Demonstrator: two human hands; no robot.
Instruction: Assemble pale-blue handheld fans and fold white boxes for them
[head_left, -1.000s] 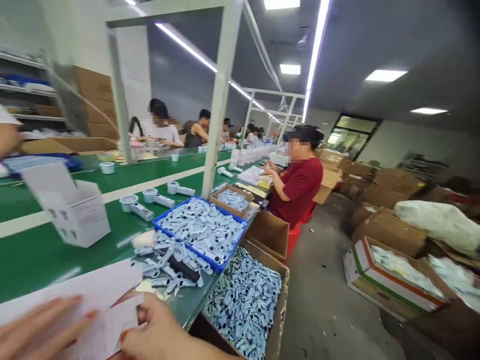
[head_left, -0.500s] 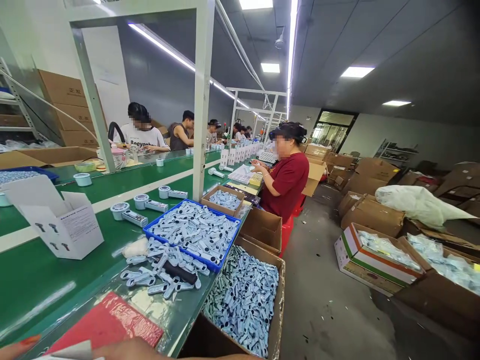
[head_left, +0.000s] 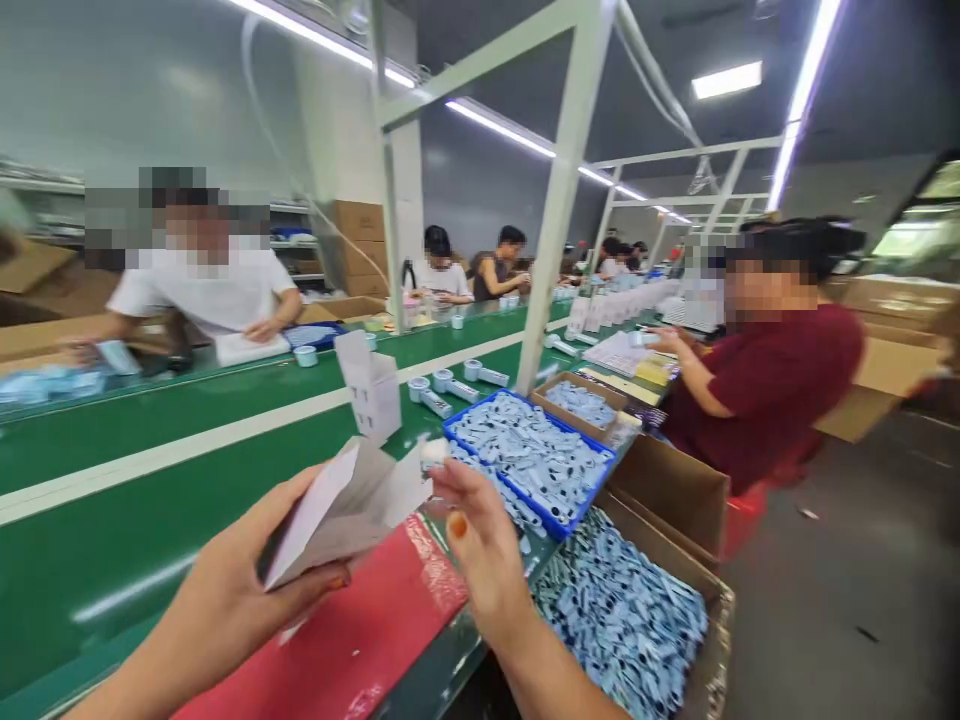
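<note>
My left hand (head_left: pixel 255 560) is wrapped around a white cardboard box (head_left: pixel 337 520), tilted above the table, with its flaps standing out on the right. Beside those flaps, my right hand (head_left: pixel 487 550) has its fingers apart; whether the fingertips touch a flap I cannot tell. Under the box lies a red sheet (head_left: pixel 360 630) on the table's near edge. Just beyond my right hand, a blue tray (head_left: pixel 562 525) is heaped with small pale blue plastic parts (head_left: pixel 532 440), and more lie loose in front of it.
Another white box (head_left: pixel 379 395) stands on the green belt (head_left: pixel 247 500) near several pale blue round-headed devices (head_left: pixel 431 397). A carton (head_left: pixel 720 650) full of parts sits at right below the table. A metal post (head_left: pixel 559 200) rises beyond the tray. Co-workers sit opposite and at right.
The view has swung left. Both hands have risen from the bottom edge into view, with the white box now held up in my left hand.
</note>
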